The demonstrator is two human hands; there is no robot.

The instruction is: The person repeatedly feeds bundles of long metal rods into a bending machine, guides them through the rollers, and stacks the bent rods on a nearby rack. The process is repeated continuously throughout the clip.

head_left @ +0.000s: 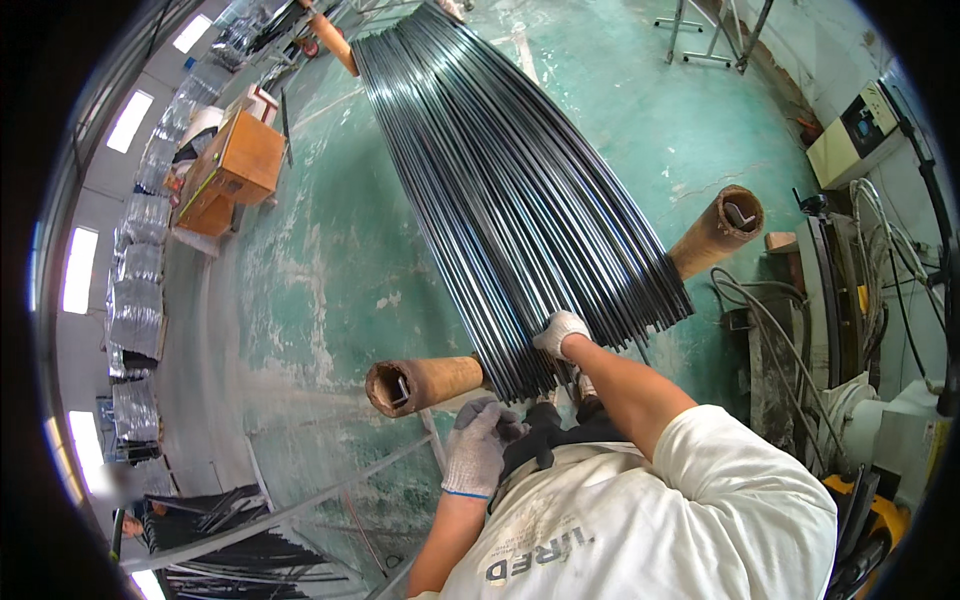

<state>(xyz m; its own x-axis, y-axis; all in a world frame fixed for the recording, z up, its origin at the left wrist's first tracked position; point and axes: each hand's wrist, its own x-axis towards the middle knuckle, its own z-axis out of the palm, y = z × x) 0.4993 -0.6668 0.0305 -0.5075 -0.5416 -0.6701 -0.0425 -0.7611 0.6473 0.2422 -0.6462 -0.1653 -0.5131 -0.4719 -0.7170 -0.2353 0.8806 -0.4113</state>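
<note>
A wide layer of long, glossy black rods (500, 190) stretches away from me, side by side, across a support with cardboard tubes at its ends. My right hand (562, 334), in a pale knit glove, is closed over the near ends of some rods; its fingertips are partly hidden. Lower and to the left is my left hand (476, 450), in a grey-palmed glove. Its fingers are curled in front of my waist, just short of the rod ends, and whatever they may hold is hidden. A brown cardboard tube (430, 384) lies left of the rods.
Another cardboard tube (715, 232) sticks up at the right. Machinery with hoses (860, 400) lines the right side, below a cream control box (855, 135). At the left stand an orange-brown cabinet (245, 160) and wrapped bundles (137, 310). A metal rail (300, 505) crosses at lower left.
</note>
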